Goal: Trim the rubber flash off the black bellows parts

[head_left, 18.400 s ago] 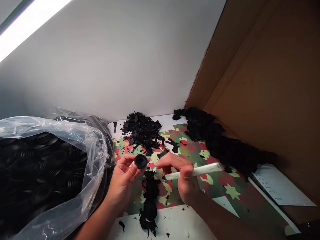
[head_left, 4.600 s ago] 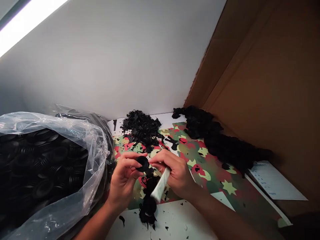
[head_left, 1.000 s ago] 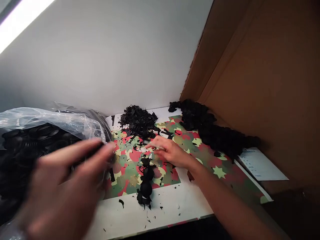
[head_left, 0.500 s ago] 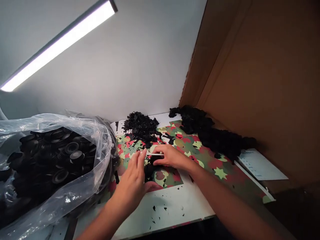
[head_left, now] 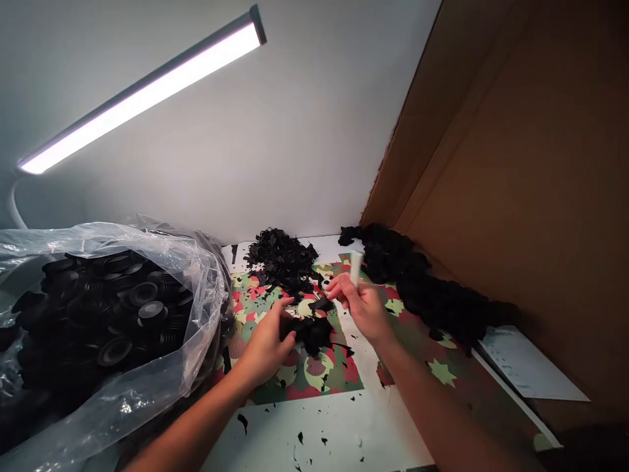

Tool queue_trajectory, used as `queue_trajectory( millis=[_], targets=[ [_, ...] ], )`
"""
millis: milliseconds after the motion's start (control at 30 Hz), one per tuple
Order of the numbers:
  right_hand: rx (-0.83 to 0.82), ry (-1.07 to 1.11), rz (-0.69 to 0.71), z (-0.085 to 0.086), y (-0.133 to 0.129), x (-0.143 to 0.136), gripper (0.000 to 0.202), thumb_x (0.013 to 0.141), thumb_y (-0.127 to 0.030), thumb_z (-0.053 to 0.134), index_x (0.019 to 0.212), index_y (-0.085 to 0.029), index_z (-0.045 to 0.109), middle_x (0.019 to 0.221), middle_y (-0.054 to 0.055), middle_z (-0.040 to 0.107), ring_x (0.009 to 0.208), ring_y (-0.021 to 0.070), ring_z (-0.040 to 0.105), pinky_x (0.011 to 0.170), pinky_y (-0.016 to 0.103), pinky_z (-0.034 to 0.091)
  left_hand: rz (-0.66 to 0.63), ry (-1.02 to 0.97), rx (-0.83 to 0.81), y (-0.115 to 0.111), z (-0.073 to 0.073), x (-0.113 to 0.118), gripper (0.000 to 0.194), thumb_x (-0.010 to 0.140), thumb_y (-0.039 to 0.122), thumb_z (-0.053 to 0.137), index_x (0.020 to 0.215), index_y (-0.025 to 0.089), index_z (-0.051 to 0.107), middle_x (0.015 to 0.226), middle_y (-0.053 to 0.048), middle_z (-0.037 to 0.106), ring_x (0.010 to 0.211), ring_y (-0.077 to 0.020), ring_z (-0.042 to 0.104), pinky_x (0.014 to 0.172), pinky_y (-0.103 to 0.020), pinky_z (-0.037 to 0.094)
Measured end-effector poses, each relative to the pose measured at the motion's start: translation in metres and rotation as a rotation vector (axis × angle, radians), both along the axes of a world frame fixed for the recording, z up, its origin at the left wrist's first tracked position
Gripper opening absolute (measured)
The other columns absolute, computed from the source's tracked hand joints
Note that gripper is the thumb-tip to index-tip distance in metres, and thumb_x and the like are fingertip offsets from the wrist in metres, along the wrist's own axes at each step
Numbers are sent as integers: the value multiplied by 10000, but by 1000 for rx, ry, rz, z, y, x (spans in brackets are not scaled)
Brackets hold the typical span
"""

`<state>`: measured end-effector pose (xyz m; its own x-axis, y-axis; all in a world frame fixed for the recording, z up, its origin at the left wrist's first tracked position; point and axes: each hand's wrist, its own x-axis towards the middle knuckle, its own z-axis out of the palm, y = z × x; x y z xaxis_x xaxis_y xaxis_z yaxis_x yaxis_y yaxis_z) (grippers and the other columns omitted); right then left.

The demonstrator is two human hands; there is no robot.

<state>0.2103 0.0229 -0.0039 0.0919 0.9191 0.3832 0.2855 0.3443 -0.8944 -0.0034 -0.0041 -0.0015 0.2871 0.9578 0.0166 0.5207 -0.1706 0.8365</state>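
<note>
My right hand (head_left: 361, 305) is closed around a slim white-handled tool (head_left: 356, 267), whose handle points up from the fist; its working end is not distinguishable. My left hand (head_left: 272, 337) is curved with thumb and index finger apart, at the left side of a small heap of soft-looking black pieces (head_left: 317, 334). Whether it touches them I cannot tell. Close to my right fingertips lie a flat black strip (head_left: 322, 304) and a thin red item (head_left: 318, 288). Everything rests on a camouflage-patterned sheet (head_left: 344, 373).
At left, a clear plastic bag (head_left: 201, 314) holds many ribbed black rubber parts (head_left: 152, 311). Black shreds (head_left: 282, 255) are piled at the back. A row of dark pieces (head_left: 442, 301) runs along the cardboard wall (head_left: 531, 183), near a white card (head_left: 533, 367). A lamp (head_left: 147, 98) shines above.
My hands have moved apart. The white tool has swung from lying flat to upright in my right hand, and the black heap between the hands is now uncovered. The view has shifted slightly.
</note>
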Motion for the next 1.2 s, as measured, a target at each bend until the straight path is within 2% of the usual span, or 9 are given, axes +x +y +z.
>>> queue_trajectory(
  millis=[100,200,333,467,567,767,900,1033,1200],
  targets=[
    [113,59,24,0,-7,-10,647,1035,-586,325,713,-195,727,818,77,731,756,192,672,666,305,542,22,2,16,3,-7,3,554,739,87,659,1277,198,590,1016,-64,721,968,-247,673,890,-413,515],
    [90,44,211,2,-12,-16,563,1053,-522,346,852,-197,759,751,51,717,654,163,674,572,268,548,79,-90,7,2,-13,2,567,682,85,731,1224,219,629,965,-43,754,951,-252,692,904,-434,518],
    [223,-61,353,4,-20,-24,258,1003,-358,555,1011,-215,770,952,80,779,909,212,737,810,349,611,74,-386,-71,1,-7,-6,573,707,198,789,1252,221,615,973,-43,772,938,-235,736,836,-378,562],
    [252,-86,362,-2,-27,-33,118,950,-224,625,999,-215,732,989,73,781,908,198,745,826,334,614,102,-498,-128,2,2,-12,696,695,263,828,1339,203,569,1042,-88,787,984,-257,742,854,-384,565],
    [297,-160,396,-6,-29,-36,67,939,-194,611,902,-209,665,1032,79,759,935,193,736,837,333,611,143,-467,-131,4,3,-14,734,694,253,813,1371,189,537,1049,-87,792,1005,-256,734,896,-397,551],
    [452,-373,412,-13,-25,-40,125,946,-109,512,905,-212,569,1162,145,720,1012,206,724,835,339,617,116,-322,-6,3,1,-16,754,696,150,714,1423,206,526,1011,-33,787,986,-222,722,952,-388,522],
    [654,-533,308,-18,-25,-47,158,949,-81,477,901,-208,558,1154,155,733,996,235,704,790,377,590,135,-197,58,1,1,-17,832,680,78,663,1481,209,482,942,5,767,899,-185,708,890,-343,534],
    [679,-645,259,-20,-27,-51,182,946,-52,465,920,-199,570,1194,137,734,1023,244,675,802,392,557,126,-136,93,1,0,-19,864,699,80,667,1518,214,429,965,2,770,900,-182,715,878,-335,543],
    [712,-607,265,-21,-25,-51,174,939,-53,478,1011,-180,573,1062,124,767,974,240,703,773,375,559,108,-130,97,0,1,-19,893,694,65,655,1532,242,405,1018,-12,785,899,-188,726,884,-346,552]
  ],
)
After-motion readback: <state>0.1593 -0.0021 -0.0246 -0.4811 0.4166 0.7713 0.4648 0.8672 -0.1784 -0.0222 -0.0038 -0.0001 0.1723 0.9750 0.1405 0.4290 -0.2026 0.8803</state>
